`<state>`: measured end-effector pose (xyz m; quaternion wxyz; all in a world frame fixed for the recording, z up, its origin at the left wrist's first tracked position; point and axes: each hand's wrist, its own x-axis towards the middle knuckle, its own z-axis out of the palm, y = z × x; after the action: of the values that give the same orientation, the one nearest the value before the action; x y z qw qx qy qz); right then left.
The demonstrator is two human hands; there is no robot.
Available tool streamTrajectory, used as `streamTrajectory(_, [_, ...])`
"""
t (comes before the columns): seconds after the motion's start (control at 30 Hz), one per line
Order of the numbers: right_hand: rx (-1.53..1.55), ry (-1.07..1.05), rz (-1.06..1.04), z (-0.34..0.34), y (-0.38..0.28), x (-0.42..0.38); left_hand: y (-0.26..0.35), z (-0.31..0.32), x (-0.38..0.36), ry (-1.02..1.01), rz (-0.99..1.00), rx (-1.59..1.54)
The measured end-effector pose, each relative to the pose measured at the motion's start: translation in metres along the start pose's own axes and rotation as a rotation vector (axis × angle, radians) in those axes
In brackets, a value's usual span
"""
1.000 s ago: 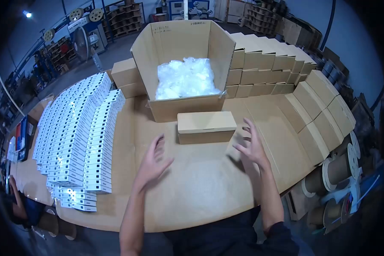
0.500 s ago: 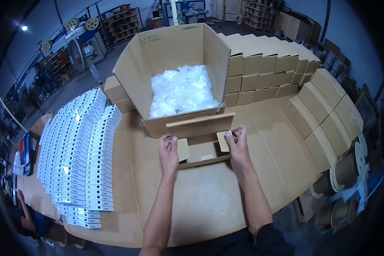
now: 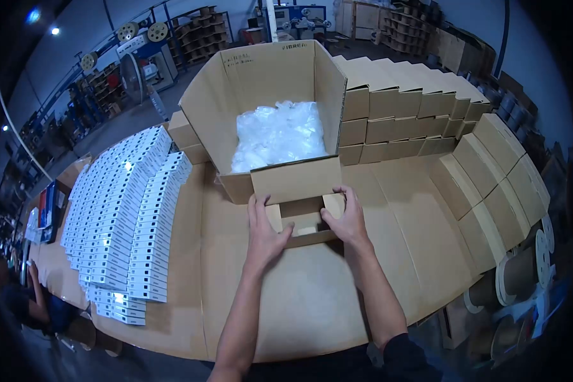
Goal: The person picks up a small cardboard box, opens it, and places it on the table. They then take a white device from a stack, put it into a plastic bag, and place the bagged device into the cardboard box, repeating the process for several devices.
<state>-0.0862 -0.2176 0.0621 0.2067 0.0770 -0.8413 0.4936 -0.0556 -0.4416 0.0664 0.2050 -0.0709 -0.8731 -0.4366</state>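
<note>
A small brown cardboard box (image 3: pixel 311 239) sits on the table in front of me, its lid (image 3: pixel 297 179) raised and leaning back toward the large carton. Around its left end is my left hand (image 3: pixel 267 229), fingers along the side flap (image 3: pixel 274 217) and thumb at the front edge. My right hand (image 3: pixel 346 219) grips the opposite end, its thumb over the right flap (image 3: pixel 333 204). Inside the box a paler patch shows near the front; I cannot make out what it is. Behind it stands a large open carton (image 3: pixel 235 186) holding clear plastic bags (image 3: pixel 278 134).
Stacked white boxes (image 3: pixel 118 210) with small dark squares fill the table's left side. Closed brown boxes (image 3: pixel 388 105) are piled behind on the right, with more boxes (image 3: pixel 500 184) along the right edge. Spools (image 3: pixel 522 261) stand beyond that edge. Another person's arm (image 3: pixel 37 293) shows far left.
The lid has tipped further back, showing more of its face. Both hands have shifted from the flap tips to around the box's ends. The view has turned slightly.
</note>
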Motion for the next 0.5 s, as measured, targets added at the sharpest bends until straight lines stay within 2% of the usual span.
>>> streamTrajectory(0.07, [-0.029,-0.002,0.034,0.002,0.006,0.010,0.002,0.002,0.014,-0.013,0.003,-0.033])
streamTrajectory(0.1, [-0.043,0.002,0.030,0.005,0.011,0.015,0.004,0.003,0.019,0.038,0.051,0.060])
streamTrajectory(0.23, [-0.098,-0.007,0.010,0.017,0.018,0.023,-0.015,0.021,0.029,0.229,0.061,0.086])
streamTrajectory(0.33, [-0.195,-0.052,-0.029,0.014,0.018,0.029,-0.019,0.025,0.029,0.278,-0.003,0.047])
streamTrajectory(0.37, [-0.190,-0.076,-0.014,0.011,0.020,0.030,-0.020,0.023,0.027,0.311,0.068,0.086])
streamTrajectory(0.43, [-0.190,-0.041,-0.070,0.004,0.015,0.031,-0.030,0.026,0.027,0.396,-0.030,-0.106])
streamTrajectory(0.47, [-0.035,-0.023,0.071,0.000,0.012,0.028,-0.035,0.028,0.023,0.435,-0.087,-0.202])
streamTrajectory(0.5, [0.118,-0.005,0.210,-0.006,0.004,0.026,-0.018,0.019,0.021,0.403,-0.246,-0.296])
